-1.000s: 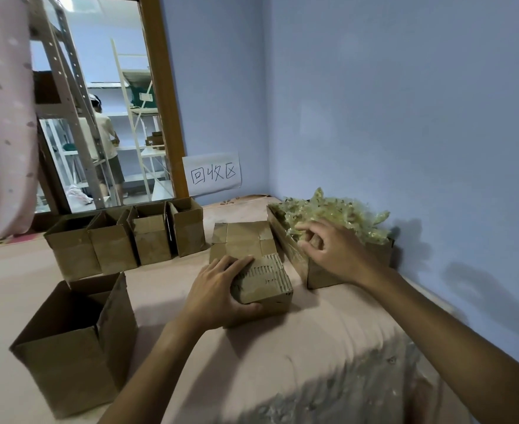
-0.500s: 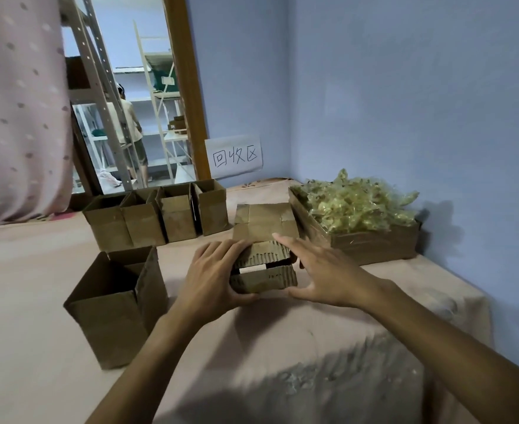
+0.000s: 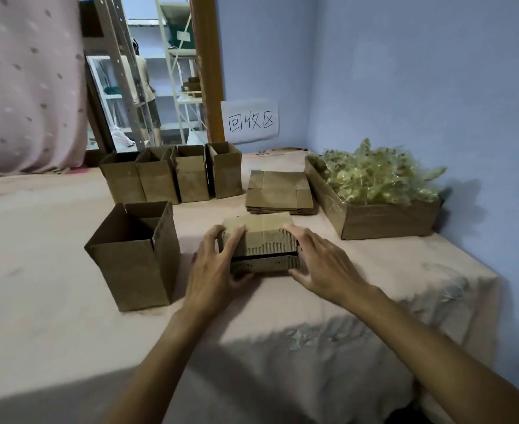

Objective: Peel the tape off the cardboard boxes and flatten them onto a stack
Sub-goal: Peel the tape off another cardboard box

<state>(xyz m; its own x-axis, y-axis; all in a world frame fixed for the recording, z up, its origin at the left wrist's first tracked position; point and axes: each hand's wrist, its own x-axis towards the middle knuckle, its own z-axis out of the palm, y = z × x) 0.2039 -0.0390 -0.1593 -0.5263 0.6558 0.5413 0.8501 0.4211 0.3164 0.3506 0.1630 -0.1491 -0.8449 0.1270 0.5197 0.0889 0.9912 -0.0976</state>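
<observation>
Clasping the box (image 3: 259, 240) at mid-frame, the left hand (image 3: 216, 270) and right hand (image 3: 324, 264) are curling fingers (image 3: 236, 241) round its ends; it is looking light, stiff yet crushable, best gripped at those edges.

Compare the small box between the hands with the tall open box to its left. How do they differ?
The small box is low and closed on top; the tall box stands upright with its top open. The left hand and right hand hold the small box; nothing touches the tall box. Both are brown cardboard on the pink cloth.
</observation>
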